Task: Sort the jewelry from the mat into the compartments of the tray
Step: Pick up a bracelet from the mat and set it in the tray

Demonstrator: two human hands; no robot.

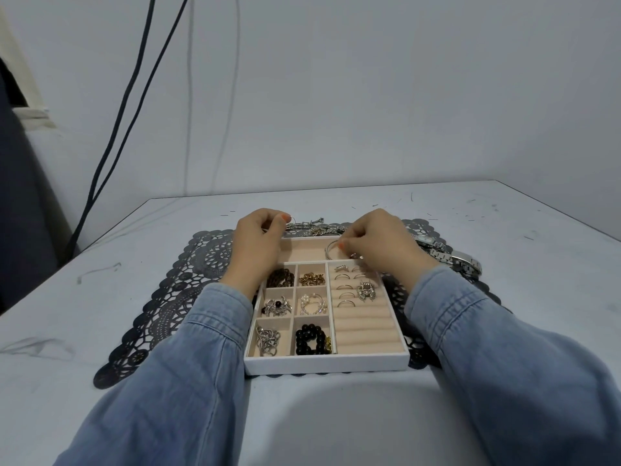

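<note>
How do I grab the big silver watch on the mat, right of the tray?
Best guess: pinch the silver watch by its link band, fingers across the band's narrow width, coming down from above on the right. It lies flat on the mat, and the right hand, pinching a bangle, and tray crowd its left side.

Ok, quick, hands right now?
Left hand: pinching a thin silver hoop, it seems.
Right hand: pinching a silver bangle over the tray.

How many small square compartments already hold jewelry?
6, all in the left of the tray: brown beads, gold pieces, silver cluster, pearl piece, silver chain, black beads. The left hand partly covers the first.
</note>
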